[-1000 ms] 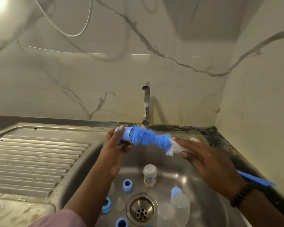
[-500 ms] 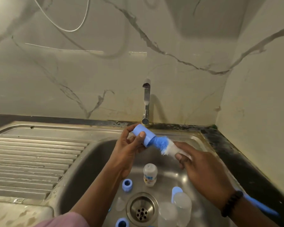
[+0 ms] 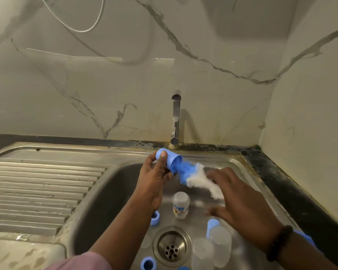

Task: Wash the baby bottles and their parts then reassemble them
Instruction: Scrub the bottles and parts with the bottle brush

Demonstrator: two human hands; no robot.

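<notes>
My left hand (image 3: 154, 178) grips a small blue bottle cap (image 3: 168, 159) above the sink basin (image 3: 105, 191). The blue and white bristles of a bottle brush (image 3: 195, 177) reach into the cap's open end. My right hand (image 3: 240, 201) holds the brush by its handle, whose blue end (image 3: 305, 238) shows past my wrist; the hand is blurred. In the basin stand a small white bottle (image 3: 180, 205), blue screw rings (image 3: 155, 218) (image 3: 147, 264), a blue cap (image 3: 213, 225) and clear bottle bodies (image 3: 220, 244) (image 3: 202, 254).
The chrome tap (image 3: 175, 121) rises behind the basin, with no water running. A ribbed steel draining board (image 3: 37, 191) lies to the left. The drain (image 3: 172, 246) sits at the basin's bottom. Dark countertop (image 3: 310, 195) and marble walls close in the right side.
The brush has slid deeper into the blue cap, then partly out, showing more white bristle. My right hand has shifted right and down; the left hand has tilted the cap.
</notes>
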